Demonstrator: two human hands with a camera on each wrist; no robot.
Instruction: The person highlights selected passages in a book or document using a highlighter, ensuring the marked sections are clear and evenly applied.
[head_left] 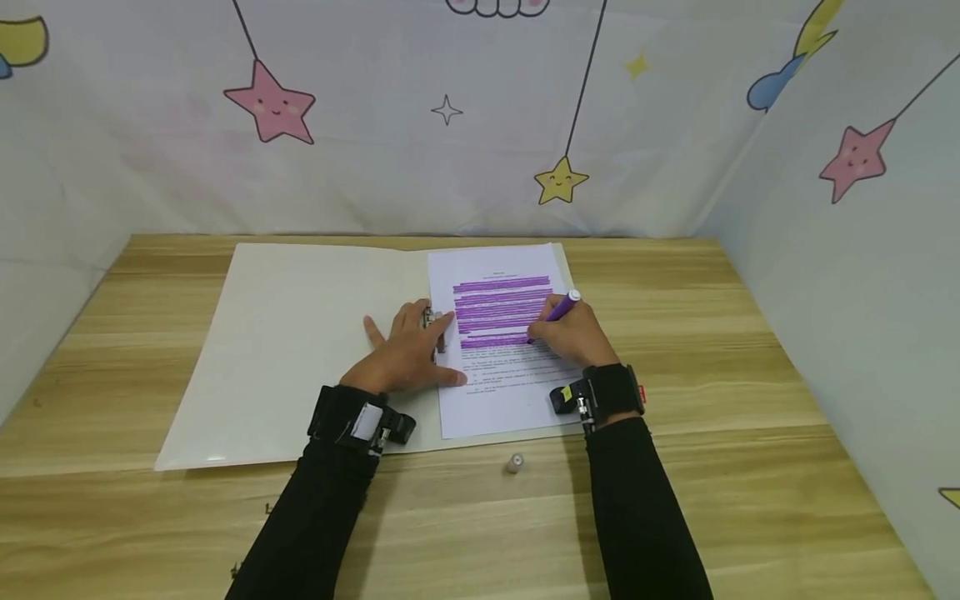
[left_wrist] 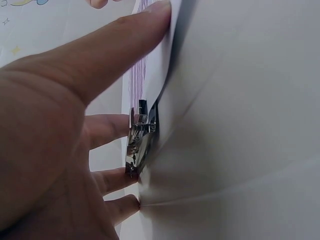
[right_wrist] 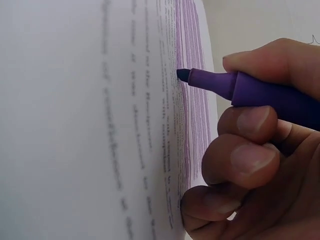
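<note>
A printed sheet of paper (head_left: 495, 412) lies on the right side of an opened white folder (head_left: 292, 333). Purple strokes cover the upper lines of its text; the lower lines are plain. My right hand (head_left: 573, 337) pinches a purple highlighter (right_wrist: 280, 97) between thumb and fingers, its dark chisel tip at the edge of the purple strokes. My left hand (head_left: 405, 354) lies spread over the folder's metal clip (left_wrist: 142, 135), with the thumb pressing on the sheet's left edge. Part of the clip is hidden under the fingers.
A small pale cap (head_left: 515, 463) stands on the wooden table (head_left: 750, 467) in front of the folder. Behind the table hangs a white cloth (head_left: 360, 183) printed with stars, and more cloth rises on both sides.
</note>
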